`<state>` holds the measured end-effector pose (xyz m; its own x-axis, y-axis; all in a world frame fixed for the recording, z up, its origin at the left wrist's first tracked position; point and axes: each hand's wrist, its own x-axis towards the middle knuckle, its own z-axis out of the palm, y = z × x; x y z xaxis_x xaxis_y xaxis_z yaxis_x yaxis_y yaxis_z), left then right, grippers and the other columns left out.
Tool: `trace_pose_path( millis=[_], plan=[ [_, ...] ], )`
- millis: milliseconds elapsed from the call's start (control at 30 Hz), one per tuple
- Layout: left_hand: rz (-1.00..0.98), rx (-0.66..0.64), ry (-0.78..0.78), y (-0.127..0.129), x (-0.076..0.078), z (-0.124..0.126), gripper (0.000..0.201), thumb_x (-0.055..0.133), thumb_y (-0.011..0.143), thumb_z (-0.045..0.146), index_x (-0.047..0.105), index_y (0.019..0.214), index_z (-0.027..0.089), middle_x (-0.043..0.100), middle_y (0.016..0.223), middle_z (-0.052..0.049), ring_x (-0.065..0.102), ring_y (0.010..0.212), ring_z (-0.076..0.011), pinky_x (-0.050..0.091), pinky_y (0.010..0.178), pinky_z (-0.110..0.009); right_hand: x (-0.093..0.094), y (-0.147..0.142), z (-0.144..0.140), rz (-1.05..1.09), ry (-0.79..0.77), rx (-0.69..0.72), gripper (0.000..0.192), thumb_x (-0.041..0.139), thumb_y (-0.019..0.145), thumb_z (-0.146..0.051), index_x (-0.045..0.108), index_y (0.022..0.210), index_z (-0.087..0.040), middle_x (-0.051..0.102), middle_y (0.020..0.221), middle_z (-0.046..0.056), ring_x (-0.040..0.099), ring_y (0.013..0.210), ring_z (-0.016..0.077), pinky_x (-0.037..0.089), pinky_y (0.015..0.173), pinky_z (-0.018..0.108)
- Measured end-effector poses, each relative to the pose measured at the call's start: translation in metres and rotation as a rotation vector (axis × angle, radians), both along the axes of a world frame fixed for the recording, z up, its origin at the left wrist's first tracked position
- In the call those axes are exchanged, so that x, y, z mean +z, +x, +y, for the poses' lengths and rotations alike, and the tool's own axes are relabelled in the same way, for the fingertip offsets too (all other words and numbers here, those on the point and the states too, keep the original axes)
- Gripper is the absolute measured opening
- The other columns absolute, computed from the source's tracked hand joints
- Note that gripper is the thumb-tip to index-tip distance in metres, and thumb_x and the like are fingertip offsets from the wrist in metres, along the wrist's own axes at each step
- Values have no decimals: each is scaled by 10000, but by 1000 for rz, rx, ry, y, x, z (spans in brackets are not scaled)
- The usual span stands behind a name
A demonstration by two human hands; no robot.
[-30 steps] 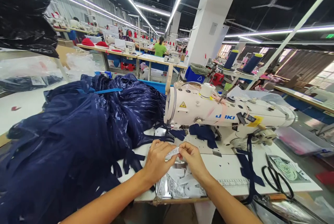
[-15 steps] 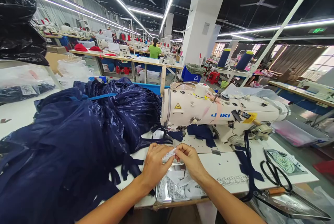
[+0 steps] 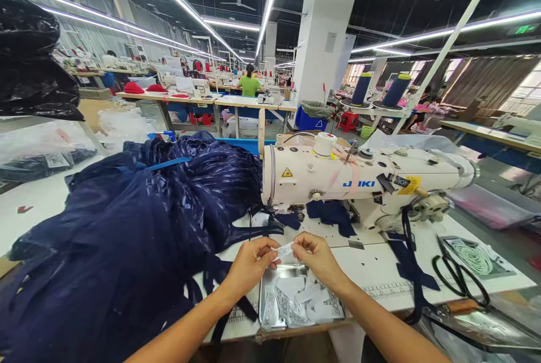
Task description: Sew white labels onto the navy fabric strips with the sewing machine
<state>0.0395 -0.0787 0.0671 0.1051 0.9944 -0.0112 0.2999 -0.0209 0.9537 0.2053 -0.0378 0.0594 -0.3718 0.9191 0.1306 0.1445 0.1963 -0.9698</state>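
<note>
My left hand [image 3: 249, 264] and my right hand [image 3: 318, 259] pinch the two ends of a small white printed label [image 3: 284, 251] between them, just above a shallow metal tray [image 3: 265, 326] with several loose white labels. The hands hover over the white table [image 3: 372, 273], in front of the needle end of a white Juki sewing machine [image 3: 359, 182]. A big heap of dark navy fabric [image 3: 127, 228] lies to the left, touching my left forearm.
Black scissors [image 3: 460, 278] and a coil of cord in a clear bag [image 3: 475, 256] lie at the right. Navy strips [image 3: 412, 264] hang off the machine. Two navy thread cones [image 3: 378, 89] stand behind. Other workers sit at far tables [image 3: 249, 84].
My hands have stayed together on the label, shifting slightly right and up over the tray. The camera tilted, so more of the tray shows.
</note>
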Motion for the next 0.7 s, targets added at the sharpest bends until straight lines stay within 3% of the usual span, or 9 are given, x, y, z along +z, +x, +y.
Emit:
trace_pose_path(
  millis=[133,267,333,467,600,700],
  plan=[
    [327,-38,142,-14,16,7,331,471,785,331,551,1054,155,668,822,-53,599,770,-188,437,685,-288,-6,16,10,-13,45,-40,190,518,694,-337,499,584,-183,482,517,-30,424,509,110,353,537,244],
    [837,7,287,-23,27,30,234,440,800,219,626,895,115,628,954,-129,554,907,-263,378,815,-397,-10,33,23,-126,196,-141,194,504,684,-334,491,557,-189,471,523,-22,431,533,128,352,576,268],
    [937,-13,291,-19,21,42,198,487,766,186,636,862,100,624,933,-147,547,904,-287,363,812,-424,-11,37,25,-193,265,-163,190,492,684,-323,489,547,-191,481,529,-15,441,550,139,348,596,282],
    [872,-17,289,-3,1,55,141,509,744,163,638,798,143,636,869,-99,549,900,-264,350,805,-411,-15,40,23,-243,310,-182,182,482,695,-300,493,551,-190,498,540,-8,455,570,149,347,603,289],
    [790,60,289,0,-10,52,203,406,807,196,603,774,155,629,777,-47,562,785,-199,371,750,-354,-16,39,21,-142,226,-130,171,514,703,-301,518,576,-188,491,553,-15,460,562,139,365,580,274],
    [528,123,238,-9,-9,46,222,401,801,280,560,714,154,554,614,7,512,596,-142,378,595,-264,-11,31,19,20,140,-22,152,576,687,-311,563,603,-185,560,686,14,525,690,154,397,685,291]
  ],
)
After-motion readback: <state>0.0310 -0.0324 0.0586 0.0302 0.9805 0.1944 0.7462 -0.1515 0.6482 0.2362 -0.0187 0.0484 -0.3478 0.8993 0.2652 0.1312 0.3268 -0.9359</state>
